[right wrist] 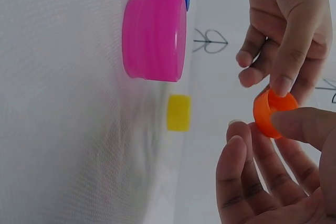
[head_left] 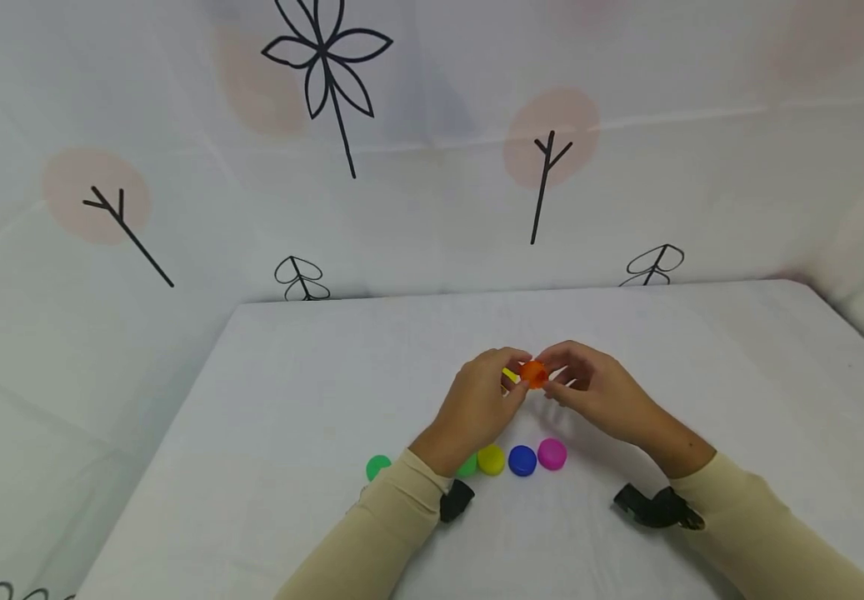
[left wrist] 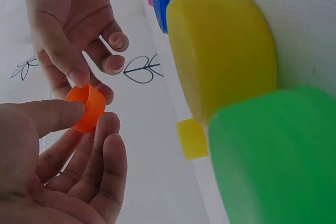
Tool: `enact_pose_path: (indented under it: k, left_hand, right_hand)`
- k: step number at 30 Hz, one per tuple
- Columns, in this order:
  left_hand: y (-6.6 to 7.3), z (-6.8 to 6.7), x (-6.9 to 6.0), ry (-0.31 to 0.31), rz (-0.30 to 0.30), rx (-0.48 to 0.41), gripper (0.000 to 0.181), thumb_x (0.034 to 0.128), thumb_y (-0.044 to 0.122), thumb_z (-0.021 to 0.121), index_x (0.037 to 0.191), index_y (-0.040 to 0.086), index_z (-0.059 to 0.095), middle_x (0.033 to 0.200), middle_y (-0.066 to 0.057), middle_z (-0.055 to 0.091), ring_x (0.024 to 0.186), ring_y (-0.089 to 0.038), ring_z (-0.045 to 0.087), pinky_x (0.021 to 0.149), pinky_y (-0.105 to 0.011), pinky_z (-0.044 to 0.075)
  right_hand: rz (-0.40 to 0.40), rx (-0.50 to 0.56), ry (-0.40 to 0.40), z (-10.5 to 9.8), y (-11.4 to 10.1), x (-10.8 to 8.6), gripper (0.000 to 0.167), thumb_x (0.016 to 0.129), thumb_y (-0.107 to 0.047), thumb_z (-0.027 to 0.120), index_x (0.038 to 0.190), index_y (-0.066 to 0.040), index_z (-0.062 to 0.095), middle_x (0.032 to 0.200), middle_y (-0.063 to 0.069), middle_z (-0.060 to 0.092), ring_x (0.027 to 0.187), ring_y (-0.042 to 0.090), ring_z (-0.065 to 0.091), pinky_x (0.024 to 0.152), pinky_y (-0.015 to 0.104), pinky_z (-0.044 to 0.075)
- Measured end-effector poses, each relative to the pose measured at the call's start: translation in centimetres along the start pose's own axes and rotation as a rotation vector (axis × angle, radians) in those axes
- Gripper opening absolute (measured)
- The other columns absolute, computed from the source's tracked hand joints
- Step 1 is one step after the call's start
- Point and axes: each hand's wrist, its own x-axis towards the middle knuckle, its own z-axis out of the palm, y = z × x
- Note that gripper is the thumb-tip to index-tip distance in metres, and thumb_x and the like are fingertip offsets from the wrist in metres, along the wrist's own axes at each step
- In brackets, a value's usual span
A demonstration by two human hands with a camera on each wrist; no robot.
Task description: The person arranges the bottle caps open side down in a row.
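Observation:
An orange bottle cap (head_left: 533, 374) is held up above the white table, its hollow side showing in both wrist views. My left hand (head_left: 476, 402) pinches it from the left between thumb and fingers. From the other side my right hand (head_left: 598, 390) grips its rim with thumb and fingertips. In the right wrist view, the right thumb lies against the orange cap (right wrist: 263, 113). Behind the hands a yellow cap (right wrist: 178, 113) sits on the table, mostly covered by the left fingers in the head view.
Nearer than the hands, a row of caps lies on the table (head_left: 289, 375): green (head_left: 466, 466), yellow (head_left: 491, 459), blue (head_left: 522, 460) and pink (head_left: 552, 454). Another green cap (head_left: 378, 467) is farther left, partly behind the left sleeve. A patterned cloth (head_left: 432, 208) hangs behind the table.

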Motion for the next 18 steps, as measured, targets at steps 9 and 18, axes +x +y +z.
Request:
enact_pose_path:
  k: [9,18]
  left_hand:
    - [-0.21,0.24,-0.18,0.044,0.048,-0.004,0.032,0.0921,0.02,0.073,0.124,0.014,0.067,0.11,0.001,0.07,0.09,-0.006,0.065,0.075,-0.01,0.052]
    - [-0.31,0.41,-0.23,0.066,0.079,0.062,0.029,0.0898,0.027,0.076,0.117,0.019,0.069,0.105,0.002,0.07,0.087,-0.006,0.062,0.068,-0.01,0.049]
  right_hand:
    - [0.041,0.013,-0.026,0.02,0.31,-0.05,0.03,0.094,-0.012,0.07,0.123,-0.007,0.061,0.106,0.014,0.072,0.088,0.023,0.071,0.072,0.023,0.058]
    - [0.078,0.121,-0.063,-0.01,0.4,-0.06,0.031,0.1,-0.027,0.062,0.123,-0.007,0.058,0.102,0.018,0.072,0.087,0.03,0.07,0.074,0.028,0.059]
